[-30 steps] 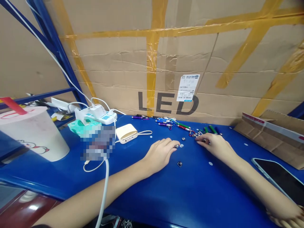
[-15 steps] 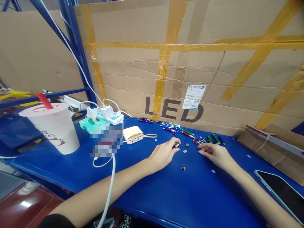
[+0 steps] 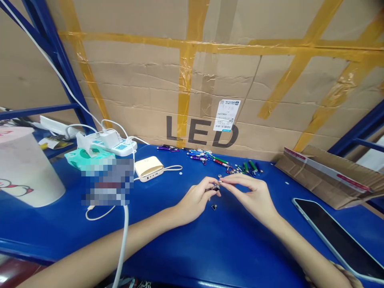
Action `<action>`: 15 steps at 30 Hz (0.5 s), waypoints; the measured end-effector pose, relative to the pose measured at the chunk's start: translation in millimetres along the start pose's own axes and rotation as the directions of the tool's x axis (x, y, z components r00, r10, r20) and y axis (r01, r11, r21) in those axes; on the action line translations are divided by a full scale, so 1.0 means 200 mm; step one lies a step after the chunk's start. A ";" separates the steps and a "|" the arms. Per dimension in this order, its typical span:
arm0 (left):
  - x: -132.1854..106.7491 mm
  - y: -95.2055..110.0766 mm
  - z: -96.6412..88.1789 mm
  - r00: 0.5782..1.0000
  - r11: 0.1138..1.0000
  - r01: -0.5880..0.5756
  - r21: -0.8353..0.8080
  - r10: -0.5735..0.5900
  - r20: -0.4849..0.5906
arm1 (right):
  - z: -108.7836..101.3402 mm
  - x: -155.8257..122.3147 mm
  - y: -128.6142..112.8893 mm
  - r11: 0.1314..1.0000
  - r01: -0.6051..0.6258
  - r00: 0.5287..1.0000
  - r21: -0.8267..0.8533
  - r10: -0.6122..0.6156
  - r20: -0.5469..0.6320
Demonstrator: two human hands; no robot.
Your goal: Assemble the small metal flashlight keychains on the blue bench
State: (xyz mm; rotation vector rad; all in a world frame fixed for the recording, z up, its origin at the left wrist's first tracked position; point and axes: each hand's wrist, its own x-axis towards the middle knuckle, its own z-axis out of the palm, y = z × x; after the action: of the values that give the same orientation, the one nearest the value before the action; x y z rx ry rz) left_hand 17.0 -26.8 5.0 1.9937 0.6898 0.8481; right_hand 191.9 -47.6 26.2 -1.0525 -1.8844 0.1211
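My left hand (image 3: pixel 193 202) is closed, thumb and fingers pinching a small dark metal piece (image 3: pixel 214 188). Just right of it, my right hand (image 3: pixel 255 194) pinches a tiny silver piece (image 3: pixel 220 182) between thumb and forefinger, close to the left hand's piece; whether the two touch I cannot tell. One more small metal part (image 3: pixel 214 207) lies on the blue table (image 3: pixel 186 252) below the hands. Behind them are several slim coloured metal tubes with clips, among them purple ones (image 3: pixel 198 158), a red one (image 3: pixel 220 162) and green ones (image 3: pixel 253 166).
A phone (image 3: pixel 333 236) and an open cardboard box (image 3: pixel 324 176) are on the right. To the left stand a power bank (image 3: pixel 149 168), a tissue pack (image 3: pixel 88 158), a power strip (image 3: pixel 120 148) and a large cup (image 3: pixel 33 172). A white cable (image 3: pixel 124 240) crosses my left forearm.
My right hand has come from the small parts at the back over to my left hand, now pinching a tiny silver piece. The view has shifted to the right.
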 end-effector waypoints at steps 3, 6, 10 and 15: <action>0.00 0.00 0.00 1.000 1.000 0.014 -0.017 -0.014 -0.027 | 0.00 -0.01 -0.01 0.998 0.061 0.998 0.019 -0.061 0.026; -0.01 -0.01 -0.01 0.999 1.000 0.005 -0.001 -0.005 -0.048 | -0.01 0.00 -0.02 0.989 0.150 0.987 0.006 -0.150 0.054; -0.01 -0.02 0.00 0.998 1.000 0.001 0.029 0.001 -0.066 | -0.01 -0.01 -0.01 0.976 0.216 0.971 -0.024 -0.213 0.107; -0.02 -0.03 0.00 0.998 0.999 -0.049 -0.007 0.048 -0.046 | 0.00 -0.03 -0.01 0.990 0.093 0.974 -0.106 -0.069 0.215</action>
State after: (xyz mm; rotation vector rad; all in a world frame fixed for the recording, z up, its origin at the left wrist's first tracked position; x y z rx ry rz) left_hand 13.3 -25.2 -1.2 1.9966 0.6655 0.9264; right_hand 191.3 -53.1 23.6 -1.0730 -2.1451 0.0792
